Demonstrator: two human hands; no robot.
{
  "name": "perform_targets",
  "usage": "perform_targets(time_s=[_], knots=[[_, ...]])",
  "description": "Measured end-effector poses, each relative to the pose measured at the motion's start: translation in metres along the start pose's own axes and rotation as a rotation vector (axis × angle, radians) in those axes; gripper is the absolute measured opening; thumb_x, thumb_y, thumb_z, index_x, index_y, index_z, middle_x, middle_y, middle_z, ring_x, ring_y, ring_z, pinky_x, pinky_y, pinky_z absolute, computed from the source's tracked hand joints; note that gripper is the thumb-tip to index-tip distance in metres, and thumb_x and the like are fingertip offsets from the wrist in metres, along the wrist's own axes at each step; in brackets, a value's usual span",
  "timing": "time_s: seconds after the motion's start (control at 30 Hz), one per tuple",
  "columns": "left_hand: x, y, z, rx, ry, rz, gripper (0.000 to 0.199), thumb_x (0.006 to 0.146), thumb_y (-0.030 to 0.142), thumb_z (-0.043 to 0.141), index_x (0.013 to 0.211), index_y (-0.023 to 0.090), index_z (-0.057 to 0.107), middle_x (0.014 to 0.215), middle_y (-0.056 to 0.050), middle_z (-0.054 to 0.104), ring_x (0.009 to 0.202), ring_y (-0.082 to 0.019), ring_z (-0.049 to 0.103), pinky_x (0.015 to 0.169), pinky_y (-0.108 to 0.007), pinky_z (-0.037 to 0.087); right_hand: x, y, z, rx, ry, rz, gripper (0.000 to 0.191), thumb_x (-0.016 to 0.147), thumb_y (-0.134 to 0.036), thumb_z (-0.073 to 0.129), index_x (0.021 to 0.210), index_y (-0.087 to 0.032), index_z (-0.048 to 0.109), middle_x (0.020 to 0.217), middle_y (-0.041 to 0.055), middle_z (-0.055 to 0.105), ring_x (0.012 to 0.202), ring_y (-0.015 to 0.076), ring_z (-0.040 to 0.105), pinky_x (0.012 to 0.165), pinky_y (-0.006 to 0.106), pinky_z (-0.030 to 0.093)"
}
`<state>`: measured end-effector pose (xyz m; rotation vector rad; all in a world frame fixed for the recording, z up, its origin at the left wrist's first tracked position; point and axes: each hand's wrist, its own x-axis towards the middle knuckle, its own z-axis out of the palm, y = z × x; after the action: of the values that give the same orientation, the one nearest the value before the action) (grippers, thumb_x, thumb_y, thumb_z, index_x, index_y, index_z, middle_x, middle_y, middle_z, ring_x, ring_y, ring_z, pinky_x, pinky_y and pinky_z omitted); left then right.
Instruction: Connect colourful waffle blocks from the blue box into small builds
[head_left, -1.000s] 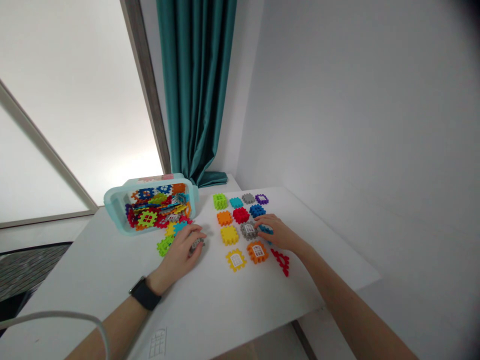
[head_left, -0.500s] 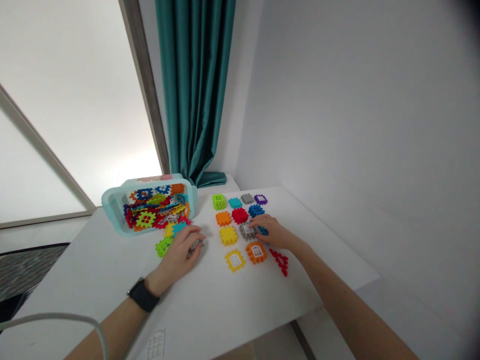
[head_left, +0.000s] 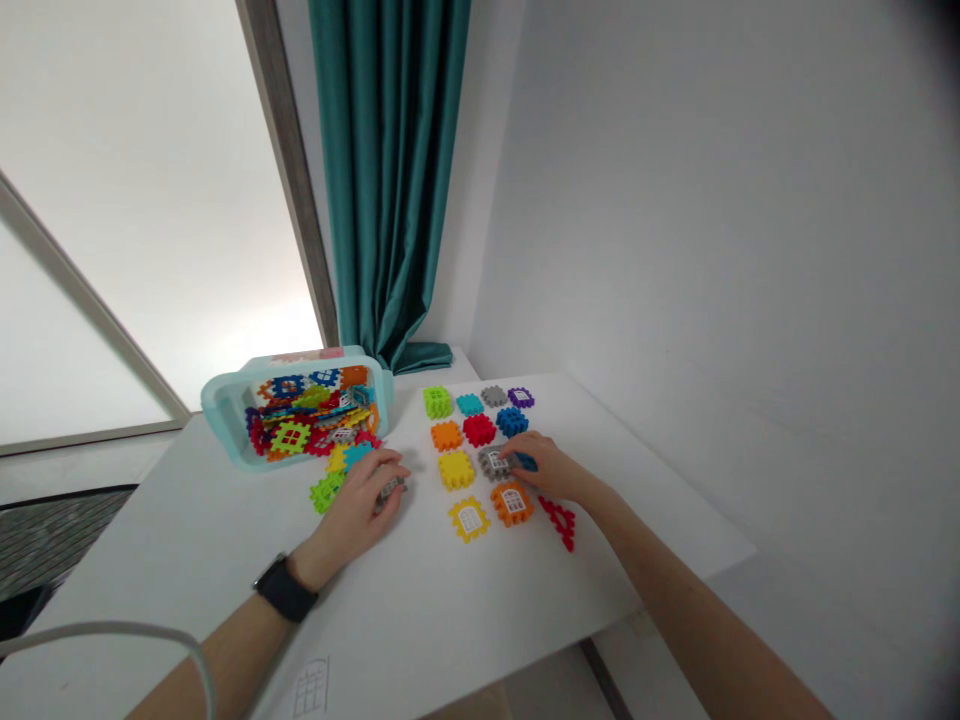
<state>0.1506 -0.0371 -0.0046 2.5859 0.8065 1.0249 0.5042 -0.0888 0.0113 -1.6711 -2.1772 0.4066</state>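
My left hand (head_left: pixel 364 503) rests on the table with its fingers curled round a grey toothed piece (head_left: pixel 390 487). Beside it lie a green piece (head_left: pixel 327 492) and a turquoise piece (head_left: pixel 358 455). My right hand (head_left: pixel 549 465) is at the right of the sorted pieces, its fingers bent over a blue piece (head_left: pixel 526 461) that they partly cover. Its fingertips reach the edge of a grey window piece (head_left: pixel 494 462). Nearby are an orange window piece (head_left: pixel 513 503), a yellow stack (head_left: pixel 456 469), a red stack (head_left: pixel 479 430) and a blue stack (head_left: pixel 512 421).
A light blue bin (head_left: pixel 225 420) full of mixed pieces stands at the back left. A red triangular piece (head_left: pixel 559 523) lies below my right hand. A grey cable (head_left: pixel 112 629) crosses the lower left. Behind the table hangs a green curtain (head_left: pixel 390 180).
My right hand has dropped very slightly, and more of the blue stack above it shows. My left hand stays in place on the grey piece.
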Motion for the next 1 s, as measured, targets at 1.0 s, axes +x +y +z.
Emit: perform_targets(time_s=[1.0], knots=[[-0.009, -0.011, -0.062, 0.142, -0.120, -0.051, 0.016, 0.094, 0.021, 0.050, 0.103, 0.021, 0.063, 0.108, -0.009, 0.066, 0.101, -0.024, 0.062, 0.087, -0.039, 0.050, 0.061, -0.137, 0.037, 0.081, 0.108, -0.420, 0.019, 0.094, -0.018, 0.054, 0.105, -0.022, 0.068, 0.111, 0.0075, 0.071, 0.110, 0.0232, 0.061, 0.101, 0.043, 0.043]])
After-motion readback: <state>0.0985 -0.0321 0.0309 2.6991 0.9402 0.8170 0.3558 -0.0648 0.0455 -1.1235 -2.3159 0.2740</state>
